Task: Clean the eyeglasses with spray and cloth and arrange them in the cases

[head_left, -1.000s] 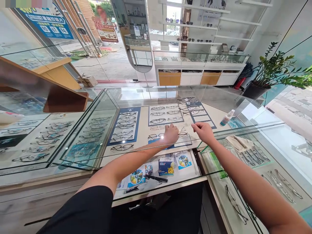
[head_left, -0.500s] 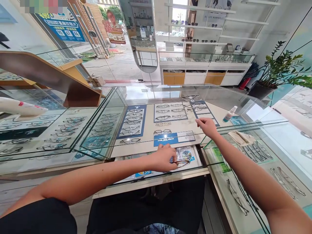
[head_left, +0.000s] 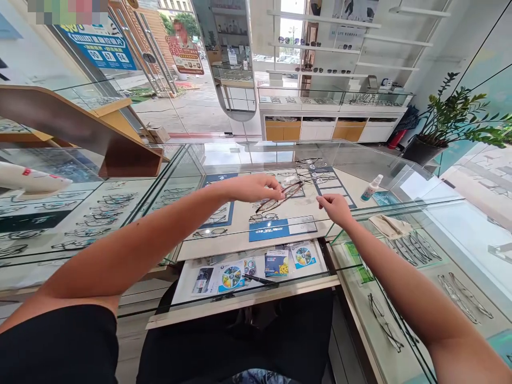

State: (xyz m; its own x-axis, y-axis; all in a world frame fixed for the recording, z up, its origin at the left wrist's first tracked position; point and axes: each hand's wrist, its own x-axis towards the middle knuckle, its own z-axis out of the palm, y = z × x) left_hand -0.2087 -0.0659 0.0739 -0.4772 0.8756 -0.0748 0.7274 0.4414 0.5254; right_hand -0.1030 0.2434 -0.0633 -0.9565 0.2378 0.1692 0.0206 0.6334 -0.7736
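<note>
Over the glass display counter (head_left: 224,246), my left hand (head_left: 252,188) pinches a pair of brown-framed eyeglasses (head_left: 294,189), which hangs tilted above the displayed frames. My right hand (head_left: 336,208) is to the right of them, its fingers curled together near the counter's inner glass edge; whatever they may hold is too small to make out. Below my left hand, another pair of eyeglasses (head_left: 264,217) lies beside a blue printed card (head_left: 269,230). A pulled-out drawer (head_left: 186,285) in front of me contains leaflets, a small blue booklet (head_left: 276,263) and a black pen (head_left: 260,279).
A spray bottle (head_left: 371,188) stands on the right of the counter. Near it lies a beige cloth (head_left: 390,226) above a row of eyeglasses (head_left: 416,249). Brown panelling (head_left: 132,154) rises at left. Beyond are a tall mirror (head_left: 236,96) and a potted plant (head_left: 430,144).
My left hand has risen out of the drawer with the brown-framed eyeglasses, moving forward over the counter. The drawer's contents now show. My right hand has stayed nearly in place.
</note>
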